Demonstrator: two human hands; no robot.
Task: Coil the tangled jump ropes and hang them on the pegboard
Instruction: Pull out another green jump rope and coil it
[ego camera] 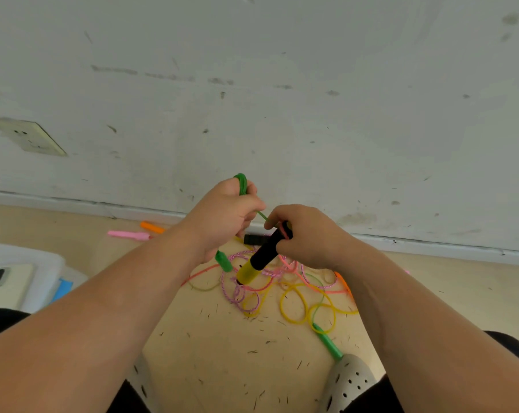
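Now grips looped green rope in the left hand, fingers curled tight; clamps the right hand round a black-and-yellow handle above the tangle on the floor — limp, light, snag-prone cord, probably; best taken by the stiff handles.

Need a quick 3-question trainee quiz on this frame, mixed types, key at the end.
1. True or false: the right hand grips a black-and-yellow handle.
2. Which colour is the rope held in the left hand? A pink, B green, C orange.
3. Fill in: the tangle of ropes lies on the ____.
Key: 1 true; 2 B; 3 floor.
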